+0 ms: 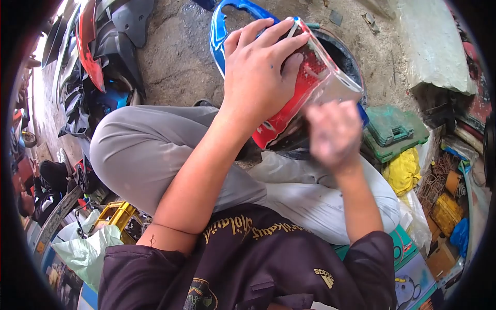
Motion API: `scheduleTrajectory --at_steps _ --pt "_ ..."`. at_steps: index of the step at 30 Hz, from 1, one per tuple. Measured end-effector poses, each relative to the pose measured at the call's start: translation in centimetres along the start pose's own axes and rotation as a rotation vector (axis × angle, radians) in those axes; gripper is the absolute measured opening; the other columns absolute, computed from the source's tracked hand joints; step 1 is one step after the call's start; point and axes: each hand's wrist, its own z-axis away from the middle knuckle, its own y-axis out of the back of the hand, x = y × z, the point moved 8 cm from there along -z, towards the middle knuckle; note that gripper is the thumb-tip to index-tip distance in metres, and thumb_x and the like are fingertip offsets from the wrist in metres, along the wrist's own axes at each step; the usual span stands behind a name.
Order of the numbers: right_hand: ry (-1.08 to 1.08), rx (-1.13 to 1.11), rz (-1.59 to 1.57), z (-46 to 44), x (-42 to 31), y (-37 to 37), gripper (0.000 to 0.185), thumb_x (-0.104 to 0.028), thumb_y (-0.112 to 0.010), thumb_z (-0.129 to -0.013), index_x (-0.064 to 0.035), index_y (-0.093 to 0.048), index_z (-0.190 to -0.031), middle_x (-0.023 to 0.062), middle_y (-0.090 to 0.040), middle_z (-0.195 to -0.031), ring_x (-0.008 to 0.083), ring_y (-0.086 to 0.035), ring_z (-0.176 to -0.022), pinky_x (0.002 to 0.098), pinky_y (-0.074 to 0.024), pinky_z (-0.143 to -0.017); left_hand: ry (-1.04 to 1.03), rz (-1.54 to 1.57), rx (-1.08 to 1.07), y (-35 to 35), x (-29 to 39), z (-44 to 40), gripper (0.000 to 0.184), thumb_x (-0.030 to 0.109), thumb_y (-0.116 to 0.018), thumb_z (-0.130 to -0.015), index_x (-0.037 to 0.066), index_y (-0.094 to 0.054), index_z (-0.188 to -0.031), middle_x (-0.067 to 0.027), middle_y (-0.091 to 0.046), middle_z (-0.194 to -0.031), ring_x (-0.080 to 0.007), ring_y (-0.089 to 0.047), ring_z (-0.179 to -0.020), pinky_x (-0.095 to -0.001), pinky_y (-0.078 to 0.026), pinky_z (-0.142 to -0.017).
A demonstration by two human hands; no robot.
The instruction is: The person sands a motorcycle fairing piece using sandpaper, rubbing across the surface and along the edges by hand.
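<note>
My left hand (263, 64) lies over a red plastic panel (297, 98), fingers spread across its upper part and holding it. The panel is tilted, with a glossy red face, a dark patterned area and a greyish, scuffed section at its right end. My right hand (336, 132) is at the panel's lower right side, smeared by motion, with its fingers curled in. What it holds, if anything, is hidden. A blue plastic body part (219, 31) with white markings shows behind my left hand. Behind the panel stands a round dark tub (354, 67), partly covered.
Motorbike-like plastic panels (116, 62) are piled at the left. At right lie a green tool case (395, 132), a yellow bag (403, 170) and a pale block (434, 46). A yellow crate (113, 217) sits lower left, beside a whitish plastic bag (88, 253).
</note>
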Motion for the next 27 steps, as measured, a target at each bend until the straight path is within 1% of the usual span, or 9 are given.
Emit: scheduleTrajectory --at_steps 2,4,5,9,10,15,19,23,27 --pt "-0.046 0.086 0.028 -0.2 1.9 0.8 0.029 0.000 -0.075 -0.083 -0.0073 -0.075 -0.111 0.0070 -0.057 -0.082 0.0290 -0.058 -0.072 0.0447 -0.0423 -0.071 -0.001 0.008 -0.002 0.1 0.0 0.2 0.034 0.025 -0.074 -0.100 0.023 -0.084 -0.132 -0.0054 -0.074 -0.150 -0.0325 -0.061 -0.142 -0.0507 -0.037 -0.123" --pt "0.022 -0.036 0.004 0.6 0.0 -0.2 0.030 -0.002 -0.078 -0.080 -0.0100 -0.077 -0.108 0.0054 -0.060 -0.085 0.0263 -0.058 -0.072 0.0432 -0.0420 -0.072 -0.004 0.006 0.005 0.1 0.0 0.0 0.034 0.025 -0.074 -0.100 0.023 -0.084 -0.133 -0.0054 -0.074 -0.149 -0.0327 -0.061 -0.142 -0.0510 -0.037 -0.123" --pt "0.048 -0.061 -0.048 1.0 -1.1 -0.8 0.023 -0.009 -0.077 -0.085 -0.0139 -0.076 -0.108 -0.0001 -0.052 -0.083 0.0226 -0.057 -0.073 0.0432 -0.0401 -0.073 -0.002 0.013 0.000 0.0 -0.1 -0.1 0.034 0.025 -0.074 -0.100 0.023 -0.084 -0.133 -0.0050 -0.074 -0.150 -0.0327 -0.061 -0.142 -0.0518 -0.037 -0.123" --pt "0.079 0.010 0.054 -0.3 0.6 0.7 0.027 -0.013 -0.078 -0.083 -0.0158 -0.077 -0.110 -0.0012 -0.056 -0.086 0.0207 -0.059 -0.075 0.0428 -0.0391 -0.076 0.004 0.002 -0.014 -0.1 -0.2 0.0 0.034 0.025 -0.075 -0.100 0.023 -0.084 -0.133 -0.0050 -0.074 -0.150 -0.0328 -0.061 -0.142 -0.0522 -0.036 -0.123" --pt "0.026 0.009 0.063 -0.2 1.5 0.7 0.029 -0.014 -0.079 -0.083 -0.0161 -0.078 -0.111 -0.0015 -0.058 -0.087 0.0204 -0.060 -0.076 0.0426 -0.0393 -0.076 0.000 -0.003 -0.011 -0.1 -0.2 0.0 0.034 0.025 -0.075 -0.100 0.023 -0.084 -0.133 -0.0050 -0.074 -0.151 -0.0328 -0.061 -0.142 -0.0523 -0.036 -0.123" --pt "0.080 -0.080 -0.048 0.3 -2.0 -0.4 0.029 -0.012 -0.081 -0.082 -0.0170 -0.079 -0.111 -0.0026 -0.059 -0.088 0.0200 -0.059 -0.073 0.0422 -0.0385 -0.075 -0.002 0.007 -0.011 -0.1 -0.2 -0.3 0.035 0.026 -0.075 -0.100 0.023 -0.084 -0.133 -0.0049 -0.074 -0.151 -0.0327 -0.061 -0.143 -0.0522 -0.037 -0.123" --pt "-0.027 0.071 0.063 0.1 2.0 0.7 0.029 -0.012 -0.082 -0.080 -0.0162 -0.078 -0.108 -0.0024 -0.058 -0.088 0.0212 -0.059 -0.076 0.0408 -0.0397 -0.075 0.010 0.002 -0.011 0.0 -0.2 -0.2 0.035 0.027 -0.076 -0.099 0.023 -0.084 -0.133 -0.0051 -0.074 -0.151 -0.0325 -0.061 -0.143 -0.0515 -0.037 -0.123" --pt "0.040 -0.077 -0.046 0.5 -1.4 -0.8 0.027 -0.013 -0.083 -0.080 -0.0157 -0.077 -0.107 -0.0013 -0.057 -0.087 0.0206 -0.061 -0.079 0.0415 -0.0398 -0.075 -0.006 0.013 -0.008 0.0 -0.2 -0.2 0.036 0.027 -0.077 -0.098 0.024 -0.084 -0.133 -0.0056 -0.074 -0.150 -0.0325 -0.061 -0.142 -0.0507 -0.038 -0.122" --pt "-0.023 0.030 -0.004 0.1 0.4 0.1 0.023 -0.012 -0.082 -0.085 -0.0154 -0.078 -0.108 -0.0004 -0.058 -0.086 0.0212 -0.060 -0.076 0.0426 -0.0398 -0.074 -0.025 -0.009 -0.003 -0.2 -0.2 -0.3 0.036 0.027 -0.077 -0.098 0.024 -0.084 -0.133 -0.0055 -0.075 -0.149 -0.0324 -0.062 -0.141 -0.0496 -0.039 -0.121"
